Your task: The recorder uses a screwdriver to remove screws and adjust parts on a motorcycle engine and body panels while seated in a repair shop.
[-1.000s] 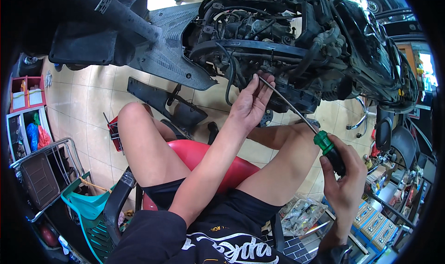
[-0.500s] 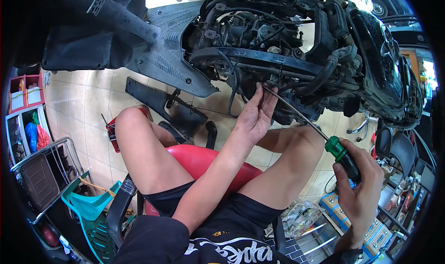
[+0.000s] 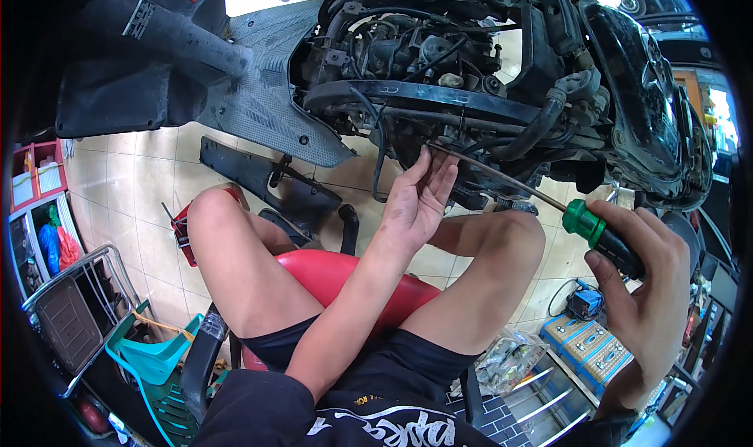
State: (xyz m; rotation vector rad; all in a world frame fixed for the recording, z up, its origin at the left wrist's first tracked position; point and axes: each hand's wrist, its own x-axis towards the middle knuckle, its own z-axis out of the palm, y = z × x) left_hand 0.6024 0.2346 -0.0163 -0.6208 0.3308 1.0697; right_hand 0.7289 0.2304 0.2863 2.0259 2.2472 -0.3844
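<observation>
My right hand (image 3: 652, 286) is closed round the green-and-black handle of a long screwdriver (image 3: 510, 181). Its thin metal shaft slopes up and left to the side of a motor scooter (image 3: 423, 92) whose covers are off. At the shaft's far end, the thumb and fingertips of my left hand (image 3: 412, 208) pinch it close to the tip, palm turned up. The tip sits by the dark parts below the frame rail (image 3: 439, 96), and what it touches there is hidden. Hoses and cables (image 3: 541, 125) run beside my left fingertips.
A dark plastic panel (image 3: 263, 179) lies on the tiled floor beyond my knees. I sit on a red seat (image 3: 321, 274). Left stand a folded metal-framed cart (image 3: 74, 317) and a teal plastic chair (image 3: 153, 353). A blue-trimmed case (image 3: 584, 345) and bagged parts (image 3: 510, 361) are at lower right.
My right hand and the screwdriver handle have shifted right and up, so the shaft lies flatter. The whole scene sits slightly further left. My left hand keeps its pinch near the tip.
</observation>
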